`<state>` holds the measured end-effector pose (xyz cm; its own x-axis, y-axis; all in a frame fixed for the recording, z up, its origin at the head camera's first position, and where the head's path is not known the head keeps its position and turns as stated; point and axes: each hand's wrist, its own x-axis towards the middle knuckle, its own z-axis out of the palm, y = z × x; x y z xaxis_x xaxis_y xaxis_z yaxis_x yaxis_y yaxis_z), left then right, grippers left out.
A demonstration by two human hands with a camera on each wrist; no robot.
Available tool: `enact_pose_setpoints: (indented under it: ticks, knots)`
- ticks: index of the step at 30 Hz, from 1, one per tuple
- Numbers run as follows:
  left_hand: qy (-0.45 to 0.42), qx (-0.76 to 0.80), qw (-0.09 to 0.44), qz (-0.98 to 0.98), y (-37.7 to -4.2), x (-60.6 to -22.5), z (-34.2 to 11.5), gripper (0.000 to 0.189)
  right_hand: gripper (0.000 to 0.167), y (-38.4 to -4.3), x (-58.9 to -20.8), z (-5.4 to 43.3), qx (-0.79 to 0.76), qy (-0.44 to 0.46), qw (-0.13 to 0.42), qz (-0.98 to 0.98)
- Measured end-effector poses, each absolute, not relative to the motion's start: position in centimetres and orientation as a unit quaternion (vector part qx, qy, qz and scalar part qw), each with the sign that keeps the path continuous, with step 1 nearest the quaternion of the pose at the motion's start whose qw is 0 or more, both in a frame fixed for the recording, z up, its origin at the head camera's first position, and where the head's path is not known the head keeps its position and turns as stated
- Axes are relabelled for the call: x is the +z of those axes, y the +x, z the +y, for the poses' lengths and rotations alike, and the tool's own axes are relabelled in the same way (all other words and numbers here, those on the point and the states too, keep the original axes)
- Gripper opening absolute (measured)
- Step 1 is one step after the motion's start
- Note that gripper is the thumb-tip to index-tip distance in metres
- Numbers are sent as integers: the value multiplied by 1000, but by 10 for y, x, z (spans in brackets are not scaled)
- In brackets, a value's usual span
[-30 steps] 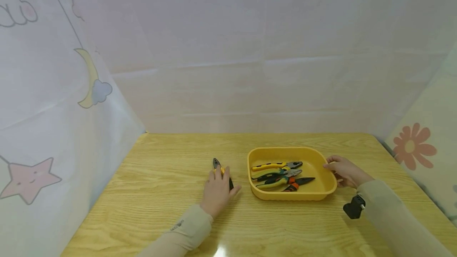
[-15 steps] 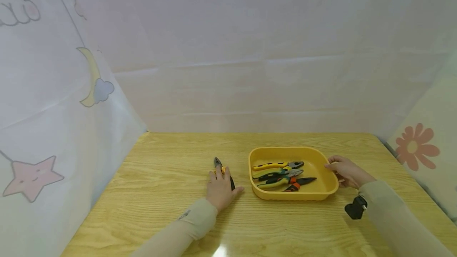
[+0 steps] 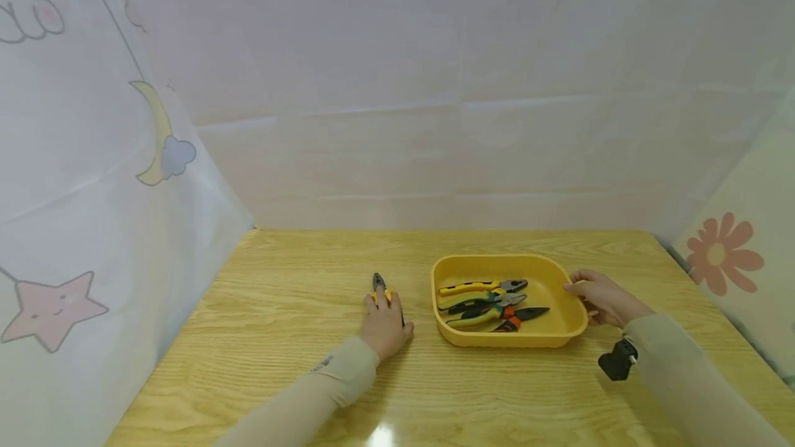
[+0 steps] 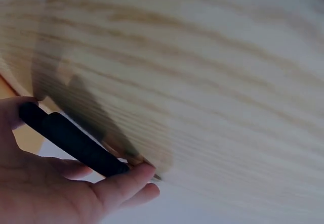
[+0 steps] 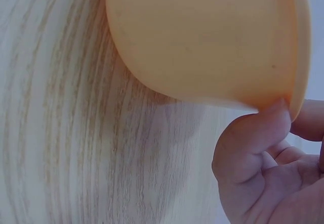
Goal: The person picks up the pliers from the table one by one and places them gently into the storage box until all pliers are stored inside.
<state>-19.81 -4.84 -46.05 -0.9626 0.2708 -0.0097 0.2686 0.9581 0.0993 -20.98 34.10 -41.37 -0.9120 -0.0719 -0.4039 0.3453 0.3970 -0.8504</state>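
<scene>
My left hand [image 3: 384, 326] holds a pair of pliers [image 3: 378, 281] on the table, left of a yellow plastic basin [image 3: 509, 341]. In the left wrist view, the thumb touches the end of the black handles [image 4: 76, 143] and the fingertips lie near the pivot. Most of the pliers is covered by the hand from above. My right hand [image 3: 605, 299] pinches the basin's right rim, thumb and fingers on either side of it. Several pliers lie inside: one with yellow-black handles [image 3: 468, 288], others with green-yellow grips [image 3: 475, 321], and a red-black long-nose pair [image 3: 528, 314].
A wood-grain table [image 3: 279, 295] carries everything. Pale cloth [image 3: 397, 123] hangs behind it and at both sides, printed with a star [image 3: 56, 309], a moon and a flower [image 3: 723, 254]. A black device [image 3: 617, 360] is strapped at the right wrist.
My left thumb has drawn in toward the pliers, and the hand has closed round the handles. The right hand and the basin stay where they were.
</scene>
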Motion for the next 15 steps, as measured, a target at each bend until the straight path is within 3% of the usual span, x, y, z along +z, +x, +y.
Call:
enact_pose_setpoints:
  ticks: [7,15]
  knots:
    - [178,32,5,984,-203,-463,-57,58,25,-209,-414,342,-540,76,195,816]
    - [158,64,-6,985,-204,-460,-57,47,24,-210,-412,342,-540,85,195,814]
